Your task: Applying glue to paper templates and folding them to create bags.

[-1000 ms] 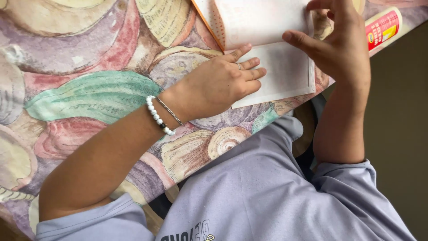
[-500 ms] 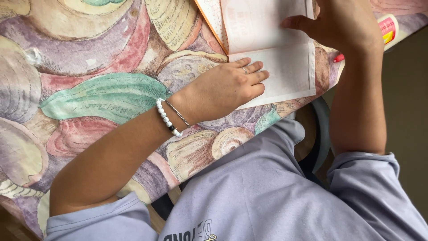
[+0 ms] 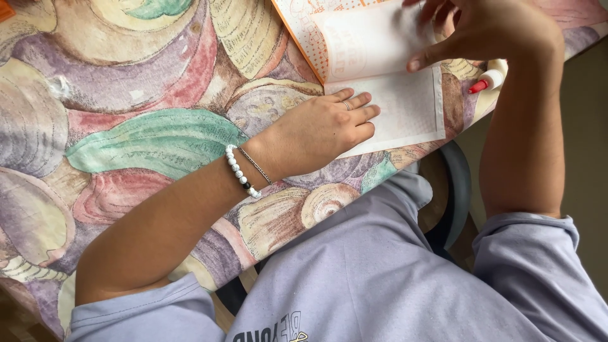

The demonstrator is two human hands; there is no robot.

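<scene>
Left hand (image 3: 323,130), centre of frame, lies flat with fingers together, palm down on the lower left edge of a white paper sheet (image 3: 405,107); beaded bracelet (image 3: 239,171) and thin chain at the wrist. Right hand (image 3: 487,31), upper right, fingers loosely spread, presses on the folded upper flap of the same sheet, pinching nothing. Sheet sits in the upper centre of the frame on the shell-patterned worktop (image 3: 126,126). A red-tipped glue bottle (image 3: 489,79) lies just beside the sheet's right edge, under the right forearm.
</scene>
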